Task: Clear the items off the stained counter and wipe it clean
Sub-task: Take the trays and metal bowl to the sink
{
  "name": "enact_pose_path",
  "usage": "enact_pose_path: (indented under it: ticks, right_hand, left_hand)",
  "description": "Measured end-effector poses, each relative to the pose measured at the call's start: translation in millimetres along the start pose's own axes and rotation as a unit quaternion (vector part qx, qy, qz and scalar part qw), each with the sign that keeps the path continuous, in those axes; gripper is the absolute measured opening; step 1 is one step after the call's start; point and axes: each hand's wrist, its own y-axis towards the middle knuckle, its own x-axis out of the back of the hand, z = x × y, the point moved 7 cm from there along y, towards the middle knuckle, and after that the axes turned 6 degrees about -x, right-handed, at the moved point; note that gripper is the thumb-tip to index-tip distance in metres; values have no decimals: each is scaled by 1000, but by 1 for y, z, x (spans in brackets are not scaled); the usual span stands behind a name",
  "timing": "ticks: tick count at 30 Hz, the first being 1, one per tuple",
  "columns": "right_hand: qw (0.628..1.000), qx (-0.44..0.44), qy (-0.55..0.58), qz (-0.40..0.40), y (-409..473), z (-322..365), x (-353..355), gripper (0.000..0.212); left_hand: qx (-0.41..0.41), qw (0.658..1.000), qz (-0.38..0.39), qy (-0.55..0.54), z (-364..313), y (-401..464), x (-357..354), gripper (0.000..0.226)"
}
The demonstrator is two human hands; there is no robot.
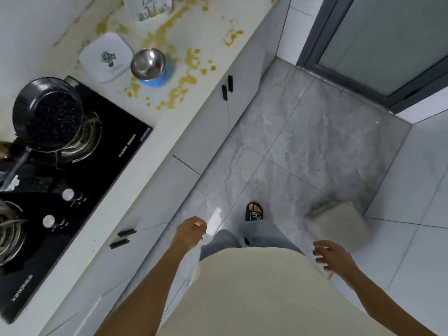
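Note:
The white counter (208, 76) runs along the upper left and is spattered with yellow-orange stains (189, 61). On it stand a square white plate with a green plant print (105, 57), a steel bowl in a blue base (148, 65), and a second printed white dish (148, 7) at the top edge. My left hand (190, 232) hangs over the floor beside the cabinets with its fingers loosely curled, holding nothing. My right hand (333, 258) hovers at lower right, fingers spread and empty. Both hands are far from the counter items.
A black gas hob (80, 180) fills the counter's left part, with a black saucepan (47, 115) on its far burner. White cabinet doors with black handles (228, 88) sit below. The floor is grey tile (315, 141); a sliding door (388, 44) is at upper right.

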Motion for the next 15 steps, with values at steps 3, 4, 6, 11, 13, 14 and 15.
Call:
enact_pose_path:
  ticks: [3,4,6,11,13,14,15]
  right_hand:
    - [999,39,-20,7,15,69,20,18]
    - [998,52,-24,8,18,93,26,17]
    - [995,87,-33,27,26,142,31,17]
    - [987,146,-59,40,39,256,30,22]
    - [983,166,-65,43,39,298,27,19]
    - [981,175,-73,48,40,316,24,19]
    - [978,183,-81,52,40,334,21,19]
  left_hand:
    - [30,999,-21,-6,-1,3,3,19]
    - [40,999,-26,-3,0,3,4,19]
    - [66,998,-16,9,8,4,1,17]
    - [125,992,0,26,23,15,-3,20]
    - [134,991,2,27,16,22,2,26]
    - [137,990,2,22,13,27,6,29]
    - [139,990,8,28,10,34,9,31]
